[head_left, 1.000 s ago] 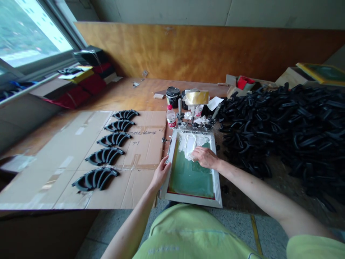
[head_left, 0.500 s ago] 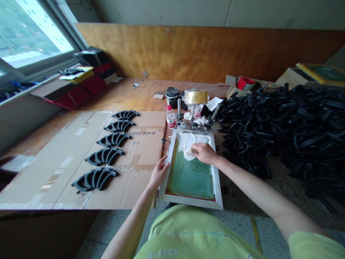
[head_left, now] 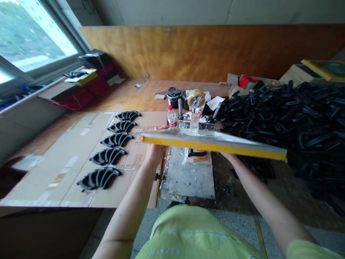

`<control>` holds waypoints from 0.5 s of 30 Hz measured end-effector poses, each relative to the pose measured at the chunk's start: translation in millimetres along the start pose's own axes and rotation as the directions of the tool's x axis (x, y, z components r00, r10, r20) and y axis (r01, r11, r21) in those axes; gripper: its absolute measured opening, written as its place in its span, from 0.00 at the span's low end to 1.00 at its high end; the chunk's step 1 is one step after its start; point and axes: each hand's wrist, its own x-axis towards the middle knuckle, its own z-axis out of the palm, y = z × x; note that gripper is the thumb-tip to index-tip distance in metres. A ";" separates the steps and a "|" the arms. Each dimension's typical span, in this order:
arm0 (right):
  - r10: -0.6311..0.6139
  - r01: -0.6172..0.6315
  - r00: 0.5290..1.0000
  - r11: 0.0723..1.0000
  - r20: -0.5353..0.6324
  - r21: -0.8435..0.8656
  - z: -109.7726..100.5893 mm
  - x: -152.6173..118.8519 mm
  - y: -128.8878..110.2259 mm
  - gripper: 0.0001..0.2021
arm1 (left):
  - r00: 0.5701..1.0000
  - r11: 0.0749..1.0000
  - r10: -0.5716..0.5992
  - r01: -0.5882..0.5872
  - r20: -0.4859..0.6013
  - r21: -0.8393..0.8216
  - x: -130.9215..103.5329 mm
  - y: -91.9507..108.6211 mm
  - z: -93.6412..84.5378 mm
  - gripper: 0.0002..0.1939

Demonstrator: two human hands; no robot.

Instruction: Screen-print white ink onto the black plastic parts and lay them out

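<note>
At the left side of the tilted frame (head_left: pixel 215 144), my left hand (head_left: pixel 155 151) has its fingers bent around the edge, with some showing above it and the rest of the hand below. My right hand (head_left: pixel 227 155) is mostly hidden behind the frame, so from over here I cannot tell how open it is or if it grips anything. The frame's yellow front side is up off the flat gray metal plate (head_left: pixel 188 181). Near the plate's far end I see a black piece (head_left: pixel 197 153).

Past the frame stand a bottle (head_left: pixel 172 117) with a red cap, a black tub (head_left: pixel 174 96) and a roll of tape (head_left: pixel 196 98). The table (head_left: pixel 140 99) is brown wood. On its left lies a big cardboard sheet (head_left: pixel 54 151) with five fans of black curved parts (head_left: pixel 116 139) in a row. On the right is a huge black heap (head_left: pixel 283 122).

A brown board (head_left: pixel 202 52) stands at the back, against a gray wall (head_left: pixel 167 12). Light comes through the window (head_left: pixel 40 32) at the upper left. The floor (head_left: pixel 229 230) is gray and speckled.
</note>
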 end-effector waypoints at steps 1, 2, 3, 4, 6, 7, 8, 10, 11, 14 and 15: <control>-0.030 0.030 0.998 1.000 0.047 -0.001 12.0 -10.9 -3.3 0.09 | 1.000 1.000 0.009 -0.010 -0.009 -0.021 2.9 -0.4 5.6 0.23; -0.052 0.053 0.995 0.999 0.087 -0.009 23.2 -20.0 -9.5 0.10 | 0.999 0.999 0.013 -0.014 -0.033 -0.030 3.1 -4.2 9.6 0.23; -0.076 0.079 0.989 0.997 0.129 -0.020 32.6 -27.5 -18.0 0.10 | 0.998 0.999 -0.001 -0.001 -0.062 -0.035 0.3 -11.5 12.4 0.23; -0.100 0.105 0.982 0.994 0.161 -0.026 39.7 -34.1 -28.4 0.10 | 0.996 0.999 -0.042 0.039 -0.084 -0.035 -5.7 -22.3 14.1 0.24; -0.134 0.140 0.978 0.990 0.162 -0.025 47.9 -48.2 -53.4 0.06 | 0.969 0.971 -0.239 0.238 -0.060 -0.018 -26.4 -51.8 15.2 0.26; -0.153 0.157 0.979 0.988 0.136 -0.016 50.2 -56.9 -66.8 0.04 | 0.926 0.926 -0.377 0.377 -0.010 0.001 -39.6 -68.2 14.6 0.27; -0.190 0.192 0.975 0.981 0.112 -0.004 52.4 -66.7 -79.6 0.03 | 0.864 0.866 -0.500 0.500 0.048 0.022 -53.1 -83.9 12.9 0.28; -0.334 0.332 0.933 0.943 0.132 0.036 56.5 -86.8 -97.7 0.05 | 0.773 0.780 -0.625 0.624 0.113 0.044 -76.5 -109.0 3.5 0.27; -0.414 0.408 0.893 0.910 0.180 0.071 57.6 -94.9 -99.7 0.06 | 0.759 0.766 -0.643 0.641 0.102 0.055 -83.9 -117.0 -5.6 0.26; -0.401 0.400 0.872 0.914 0.281 0.062 48.0 -100.8 -66.0 0.12 | 0.814 0.783 -0.570 0.579 -0.111 0.226 -84.9 -124.2 -54.3 0.25; -0.281 0.297 0.923 0.955 0.264 -0.023 39.6 -96.0 -42.9 0.13 | 0.846 0.775 -0.492 0.533 -0.204 0.339 -79.8 -122.7 -76.0 0.26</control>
